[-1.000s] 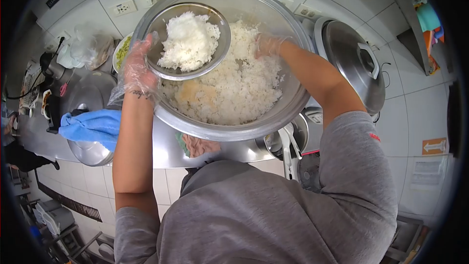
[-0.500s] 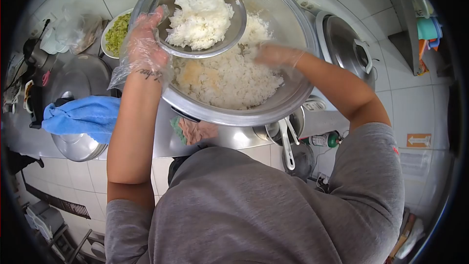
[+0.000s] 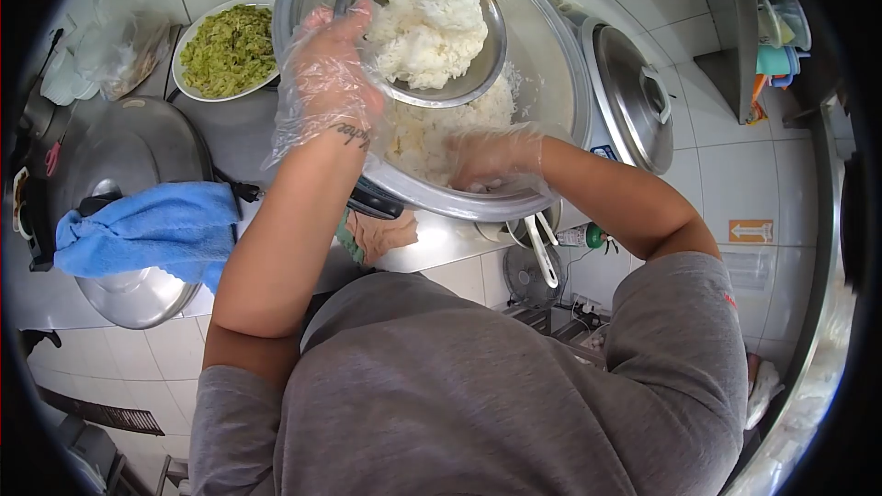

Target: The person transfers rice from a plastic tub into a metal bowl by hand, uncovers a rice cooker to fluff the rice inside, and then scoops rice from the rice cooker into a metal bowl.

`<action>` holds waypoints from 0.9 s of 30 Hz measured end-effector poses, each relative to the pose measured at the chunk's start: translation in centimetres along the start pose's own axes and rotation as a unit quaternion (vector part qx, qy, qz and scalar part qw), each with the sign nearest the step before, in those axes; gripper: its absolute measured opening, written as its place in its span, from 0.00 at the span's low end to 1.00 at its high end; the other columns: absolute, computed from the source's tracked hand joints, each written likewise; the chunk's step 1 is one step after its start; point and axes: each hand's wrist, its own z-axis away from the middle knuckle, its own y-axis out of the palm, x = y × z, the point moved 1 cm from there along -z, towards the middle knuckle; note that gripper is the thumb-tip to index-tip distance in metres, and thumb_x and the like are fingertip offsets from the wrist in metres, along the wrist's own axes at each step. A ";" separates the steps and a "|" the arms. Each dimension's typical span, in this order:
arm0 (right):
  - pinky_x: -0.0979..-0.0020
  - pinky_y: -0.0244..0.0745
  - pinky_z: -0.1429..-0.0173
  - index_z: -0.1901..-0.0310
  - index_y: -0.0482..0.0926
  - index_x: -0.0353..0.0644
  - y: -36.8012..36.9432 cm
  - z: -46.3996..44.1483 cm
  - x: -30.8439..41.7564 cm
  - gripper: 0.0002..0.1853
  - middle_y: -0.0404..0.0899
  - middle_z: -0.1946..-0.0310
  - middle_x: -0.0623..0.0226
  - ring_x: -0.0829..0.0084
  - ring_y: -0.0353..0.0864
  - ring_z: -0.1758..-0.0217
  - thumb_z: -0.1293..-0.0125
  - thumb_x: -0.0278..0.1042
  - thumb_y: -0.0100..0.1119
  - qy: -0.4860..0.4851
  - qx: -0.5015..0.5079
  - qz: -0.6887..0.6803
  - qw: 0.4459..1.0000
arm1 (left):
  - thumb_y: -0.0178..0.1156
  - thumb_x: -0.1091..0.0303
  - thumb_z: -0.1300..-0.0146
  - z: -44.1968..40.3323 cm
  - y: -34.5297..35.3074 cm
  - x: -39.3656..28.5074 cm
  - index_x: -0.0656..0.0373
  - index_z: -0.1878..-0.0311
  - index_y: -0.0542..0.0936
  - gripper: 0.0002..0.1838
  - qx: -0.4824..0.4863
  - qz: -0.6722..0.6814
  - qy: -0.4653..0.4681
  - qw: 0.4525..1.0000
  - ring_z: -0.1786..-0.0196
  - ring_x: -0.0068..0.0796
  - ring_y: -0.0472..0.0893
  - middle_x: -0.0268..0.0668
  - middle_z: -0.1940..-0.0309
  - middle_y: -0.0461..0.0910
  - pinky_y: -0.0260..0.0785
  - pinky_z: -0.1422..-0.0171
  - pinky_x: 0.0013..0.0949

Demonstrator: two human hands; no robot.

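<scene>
My left hand, in a clear plastic glove, grips the left rim of a round metal bowl. White rice is heaped in that bowl, which is held over a large metal basin. More rice covers the bottom of the basin. Down in it, near the front wall, my right hand, also gloved in plastic, is curled into the rice. Its fingertips are partly hidden.
A plate of chopped greens sits left of the basin. Nearby are a large pot lid and a blue towel. At the right stands a lidded cooker. White handles stick out below the basin, beside a crumpled cloth.
The view has shifted, bringing the plate of greens more fully into sight. My left hand and the bowl have moved right over the basin. My right hand has moved down toward the basin's front wall.
</scene>
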 end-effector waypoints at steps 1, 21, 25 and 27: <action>0.66 0.74 0.56 0.54 0.80 0.37 0.4 0.2 0.4 0.26 0.83 0.66 0.57 0.64 0.82 0.61 0.55 0.43 0.67 0.004 -0.002 -0.003 1.000 | 0.65 0.80 0.50 0.1 0.0 0.0 0.64 0.37 0.59 0.37 -0.008 0.001 -0.007 1.000 0.43 0.42 0.70 0.46 0.45 0.67 0.64 0.37 0.52; 0.63 0.68 0.37 0.54 0.79 0.37 -3.7 3.1 1.6 0.18 0.79 0.52 0.58 0.65 0.78 0.49 0.47 0.30 0.66 -0.224 0.071 -0.624 0.746 | 0.58 0.76 0.38 -1.0 0.0 -0.7 0.62 0.44 0.71 0.19 0.078 -0.037 0.066 0.994 0.59 0.37 0.81 0.45 0.55 0.78 0.76 0.53 0.40; 0.65 0.68 0.37 0.50 0.77 0.43 -7.0 6.4 4.7 0.20 0.77 0.49 0.58 0.62 0.76 0.46 0.44 0.36 0.65 -0.324 -0.175 -0.556 0.745 | 0.59 0.76 0.40 -0.9 0.2 -1.0 0.61 0.37 0.65 0.27 0.036 -0.113 0.006 0.993 0.55 0.39 0.79 0.45 0.52 0.76 0.76 0.53 0.42; 0.62 0.67 0.36 0.47 0.76 0.43 -6.9 8.0 8.6 0.22 0.74 0.45 0.55 0.58 0.73 0.41 0.39 0.45 0.61 -0.226 -0.439 -0.389 0.777 | 0.60 0.77 0.41 -0.9 0.1 -0.8 0.63 0.40 0.67 0.25 0.022 -0.092 -0.003 0.996 0.57 0.38 0.79 0.46 0.54 0.76 0.75 0.55 0.39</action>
